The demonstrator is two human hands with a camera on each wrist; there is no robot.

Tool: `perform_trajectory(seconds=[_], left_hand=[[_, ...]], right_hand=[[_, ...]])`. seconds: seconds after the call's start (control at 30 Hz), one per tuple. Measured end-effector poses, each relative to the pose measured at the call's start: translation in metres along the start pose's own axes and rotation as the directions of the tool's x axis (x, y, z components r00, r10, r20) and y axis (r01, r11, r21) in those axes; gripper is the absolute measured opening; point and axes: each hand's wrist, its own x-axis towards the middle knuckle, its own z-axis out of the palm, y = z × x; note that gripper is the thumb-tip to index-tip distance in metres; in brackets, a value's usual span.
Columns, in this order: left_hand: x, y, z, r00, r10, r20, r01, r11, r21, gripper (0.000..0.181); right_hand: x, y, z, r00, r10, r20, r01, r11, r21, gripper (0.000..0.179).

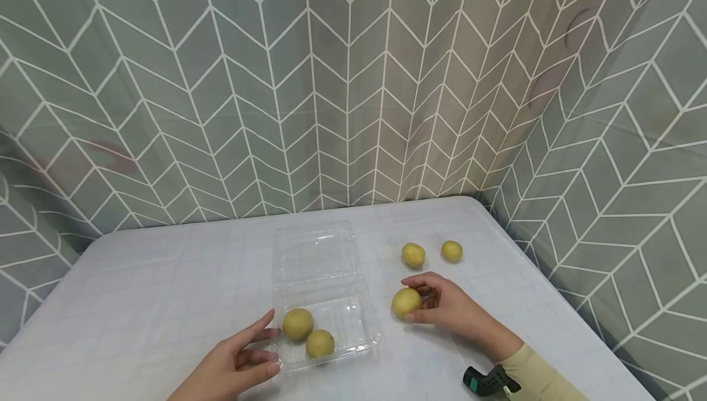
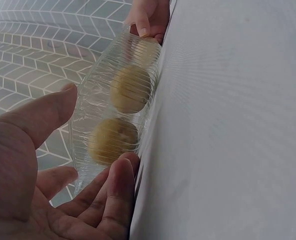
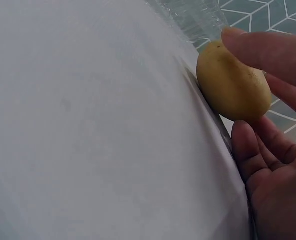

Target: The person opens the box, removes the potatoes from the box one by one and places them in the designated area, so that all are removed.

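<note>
While right hand [image 1: 448, 304] pinches fruit [image 3: 233, 82], long axis near level, left [image 1: 234, 361] loosely touches box [image 1: 349, 321].

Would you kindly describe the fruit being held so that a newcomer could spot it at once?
On the white table, seen from the head camera, find the open clear box. Just right of it, the right hand holds a roundish yellow fruit. Two loose fruits lie farther back and two boxed fruits sit leftward, but only this one is held.
</note>
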Motion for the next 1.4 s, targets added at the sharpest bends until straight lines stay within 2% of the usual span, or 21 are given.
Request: perform_trajectory(seconds=[0.1,0.27,0.43,0.63,0.83,1.07,1.4], left_hand=[[0.000,0.000,0.000,1.000,0.013,0.000,-0.013,1.000,0.005,0.082],[-0.001,0.001,0.001,1.000,-0.010,-0.007,0.010,1.000,0.007,0.083],[-0.001,0.003,0.002,1.000,-0.002,-0.006,0.002,1.000,-0.013,0.083],[0.000,0.002,0.004,1.000,0.016,-0.010,-0.016,1.000,-0.005,0.083],[0.000,0.001,0.003,0.999,-0.025,-0.027,0.025,1.000,-0.015,0.084],[0.000,0.000,0.002,1.000,-0.017,-0.026,0.017,1.000,-0.010,0.084],[0.000,-0.001,0.002,1.000,-0.015,-0.021,0.015,1.000,-0.020,0.083]], right_hand=[[-0.001,-0.004,-0.004,1.000,-0.016,-0.010,0.016,0.998,-0.053,0.062],[-0.002,-0.018,-0.013,0.998,-0.044,-0.049,0.037,0.990,-0.139,0.060],[0.000,-0.029,-0.020,0.996,-0.072,-0.054,0.067,0.993,-0.099,0.058],[0.005,-0.040,-0.018,0.993,-0.118,-0.029,0.116,0.991,-0.060,0.055],[0.017,-0.057,-0.011,0.987,-0.157,0.012,0.158,0.987,-0.041,0.054],[0.032,-0.072,0.006,0.980,-0.179,0.082,0.182,0.983,-0.023,0.054],[0.049,-0.083,0.033,0.960,-0.217,0.176,0.225,0.974,-0.027,0.049]])
